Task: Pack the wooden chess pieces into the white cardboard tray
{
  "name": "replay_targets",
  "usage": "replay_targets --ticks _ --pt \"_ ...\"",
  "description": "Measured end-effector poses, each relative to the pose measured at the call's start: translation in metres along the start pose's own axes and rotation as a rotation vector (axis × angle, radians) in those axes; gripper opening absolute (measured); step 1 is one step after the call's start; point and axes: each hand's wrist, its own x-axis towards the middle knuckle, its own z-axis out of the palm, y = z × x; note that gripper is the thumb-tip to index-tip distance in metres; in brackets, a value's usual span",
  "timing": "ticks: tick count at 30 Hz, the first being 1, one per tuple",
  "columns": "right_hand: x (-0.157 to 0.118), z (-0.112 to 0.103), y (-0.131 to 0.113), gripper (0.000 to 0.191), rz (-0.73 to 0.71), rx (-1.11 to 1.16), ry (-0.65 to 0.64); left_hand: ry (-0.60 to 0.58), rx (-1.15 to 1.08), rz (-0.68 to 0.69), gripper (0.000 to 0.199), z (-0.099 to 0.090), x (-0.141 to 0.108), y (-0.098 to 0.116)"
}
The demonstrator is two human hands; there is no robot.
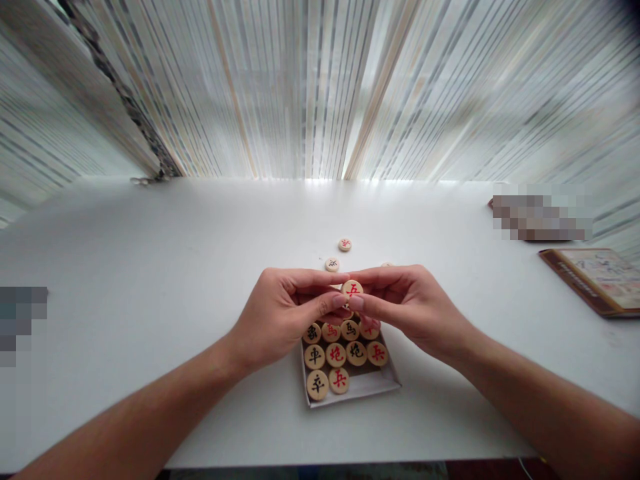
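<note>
A round wooden chess piece with a red character (pixel 353 290) is held up between both hands, above a shallow white box (pixel 373 385). My left hand (pixel 285 313) pinches it from the left, and my right hand (pixel 413 307) from the right, fingertips nearly meeting. Rows of pieces lie in the box, among them a black-marked piece (pixel 317 385) and a red-marked piece (pixel 339 380) in the nearest row. The hands hide the box's far part. Beyond them a red-marked piece (pixel 345 245) and a black-marked piece (pixel 333 265) rest on the table.
The white table (pixel 125 253) reaches back to striped curtains (pixel 300 87). Another piece (pixel 388 265) shows partly behind my right hand. A brown-edged box or booklet (pixel 595 280) and a blurred item (pixel 540 217) lie at the right. A blurred object (pixel 20 313) is at the left edge.
</note>
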Motion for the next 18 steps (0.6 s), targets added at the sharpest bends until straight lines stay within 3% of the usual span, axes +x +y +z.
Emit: replay_targets --ticks 11,18 --pt "-0.0029 -0.0011 0.0037 0.030 0.051 -0.071 0.031 -0.067 0.073 0.052 0.021 0.0025 -0.0030 -0.0045" --pt "-0.0052 0.0023 0.0010 0.035 -0.016 -0.168 -0.012 -0.096 0.037 0.060 0.029 0.0027 -0.0034 -0.0047"
